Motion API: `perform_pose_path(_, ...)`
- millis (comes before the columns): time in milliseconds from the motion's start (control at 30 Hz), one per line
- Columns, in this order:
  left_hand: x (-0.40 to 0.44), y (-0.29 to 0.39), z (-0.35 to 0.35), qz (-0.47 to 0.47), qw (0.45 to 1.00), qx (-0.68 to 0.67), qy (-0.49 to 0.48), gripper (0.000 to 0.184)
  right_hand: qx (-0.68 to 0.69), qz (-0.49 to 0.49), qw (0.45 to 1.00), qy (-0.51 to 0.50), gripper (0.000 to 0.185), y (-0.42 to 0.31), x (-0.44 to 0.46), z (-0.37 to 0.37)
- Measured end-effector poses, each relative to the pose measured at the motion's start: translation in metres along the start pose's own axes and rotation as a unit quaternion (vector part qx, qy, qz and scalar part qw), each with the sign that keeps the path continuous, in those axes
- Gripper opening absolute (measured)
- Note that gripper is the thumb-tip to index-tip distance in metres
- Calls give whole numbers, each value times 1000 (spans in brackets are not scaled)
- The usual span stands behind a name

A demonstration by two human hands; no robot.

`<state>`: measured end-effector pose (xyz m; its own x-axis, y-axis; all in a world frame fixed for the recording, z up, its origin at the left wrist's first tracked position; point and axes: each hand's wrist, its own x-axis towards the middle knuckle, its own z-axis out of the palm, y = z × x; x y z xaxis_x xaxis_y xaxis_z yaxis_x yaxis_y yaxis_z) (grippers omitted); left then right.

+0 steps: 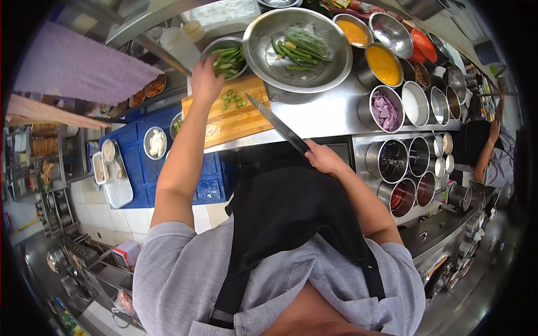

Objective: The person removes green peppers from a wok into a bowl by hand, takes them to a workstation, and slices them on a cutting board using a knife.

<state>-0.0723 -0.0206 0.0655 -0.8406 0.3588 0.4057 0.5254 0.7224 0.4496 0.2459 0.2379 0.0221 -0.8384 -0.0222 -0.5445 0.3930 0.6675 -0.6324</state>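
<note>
My right hand (325,157) is closed round the handle of a large knife (274,120), whose blade points up and left, its tip over the wooden cutting board (241,123). Cut green pieces (232,100) lie on the board. At the board's far left corner, my left hand (207,79) reaches to the edge of a metal bowl of green vegetables (227,59); its fingertips are partly hidden, and what they hold cannot be made out. Beyond the board, a wide metal basin (258,73) holds long green pods (297,51).
Metal pots stand at the right, one with sliced purple onion (385,111), others with orange liquid (383,65). A white bowl (155,143) rests on a blue surface (137,179) at the left. Another person (499,151) stands at the far right.
</note>
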Motion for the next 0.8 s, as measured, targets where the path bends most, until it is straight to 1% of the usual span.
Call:
perform_pose_path(33, 19, 18, 3, 7, 1000, -3, 0, 47, -18, -7, 1000, 1, 32, -1, -1, -1)
perform_pose_path(100, 49, 53, 19, 93, 995, -41, 25, 42, -34, -13, 999, 5, 33, 0, 1, -3)
perform_pose_path(167, 67, 86, 55, 114, 990, -62, -47, 41, -38, -14, 999, -18, 35, 2, 4, -4)
perform_pose_path(233, 78, 125, 96, 105, 981, -60, -153, 38, -49, -17, 999, -14, 37, 2, 3, -7)
perform_pose_path(300, 81, 169, 123, 42, 947, -19, -316, 34, -45, -34, 998, -11, 39, 6, 4, -7)
perform_pose_path(333, 78, 174, 145, 45, 947, -22, -317, 34, -49, -45, 998, -3, 41, 11, 6, -4)
perform_pose_path(400, 65, 169, 199, 106, 940, 73, -316, 43, -57, -29, 998, -11, 41, 5, 3, -9)
perform_pose_path(433, 62, 172, 208, 108, 940, 70, -317, 43, -64, -18, 998, -21, 40, 3, 3, -12)
perform_pose_path(500, 50, 172, 216, 69, 932, 165, -316, 41, -71, -14, 997, -31, 39, 5, 4, -13)
perform_pose_path(567, 43, 168, 215, 81, 931, 180, -307, 41, -71, -13, 997, -33, 38, 4, 5, -12)
perform_pose_path(633, 49, 166, 202, 56, 927, 96, -359, 33, -65, -18, 997, -34, 38, 6, 6, -11)
perform_pose_path(667, 50, 162, 193, 51, 927, 99, -357, 33, -63, -21, 997, -32, 38, 7, 7, -13)
perform_pose_path(700, 50, 163, 168, 46, 953, -5, -298, 37, -66, -27, 997, -36, 38, 9, 8, -13)
perform_pose_path(733, 48, 164, 142, 40, 965, -108, -234, 44, -58, -35, 997, -26, 38, 12, 9, -12)
perform_pose_path(767, 43, 161, 111, 33, 967, -102, -229, 44, -49, -43, 998, -17, 38, 14, 10, -11)
perform_pose_path(800, 34, 154, 76, -9, 963, -170, -208, 42, -45, -44, 998, -22, 38, 12, 10, -13)
